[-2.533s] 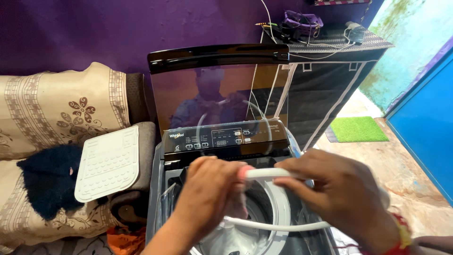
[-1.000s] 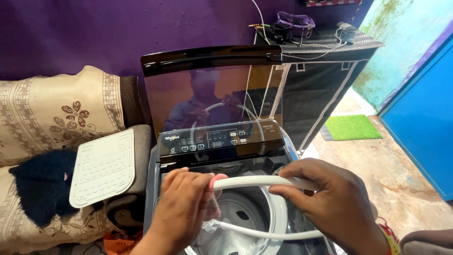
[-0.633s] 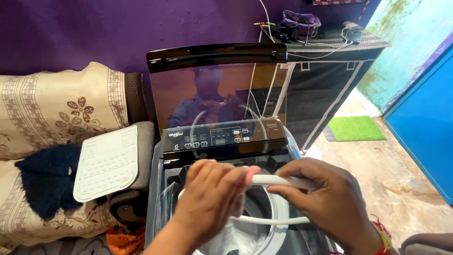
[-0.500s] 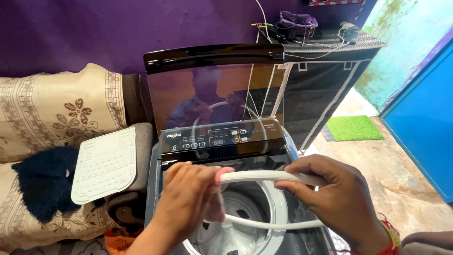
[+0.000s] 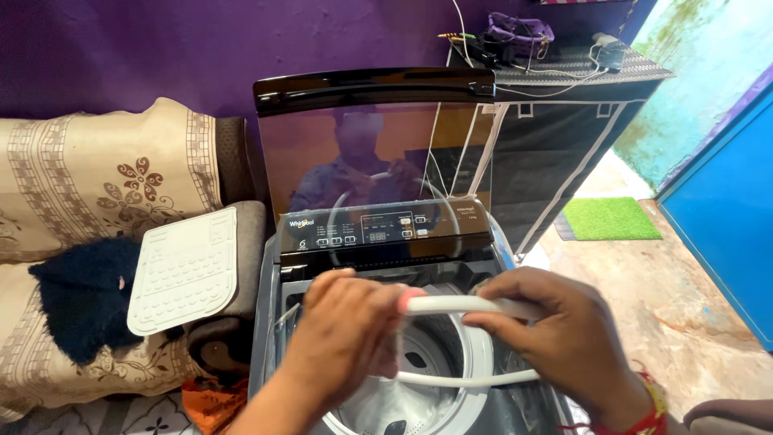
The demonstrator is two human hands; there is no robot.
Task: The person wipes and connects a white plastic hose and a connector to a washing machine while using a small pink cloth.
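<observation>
- A smooth white hose [image 5: 475, 305] is gripped over the washer [image 5: 386, 242] drum: the left hand [image 5: 346, 338] is curled round its pink-tipped end, the right hand [image 5: 564, 338] is pinched on its middle.
- A glossy dark lid [image 5: 370, 137] is raised behind the washer.
- A dimpled white panel [image 5: 185, 270] lies left of the washer.

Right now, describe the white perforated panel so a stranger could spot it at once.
Start at the open top-loading washing machine. Left of it, on the brown sofa arm, lies the white panel: flat, rectangular, dotted with holes, unlike the fluffy dark blue cloth beside it.
</observation>
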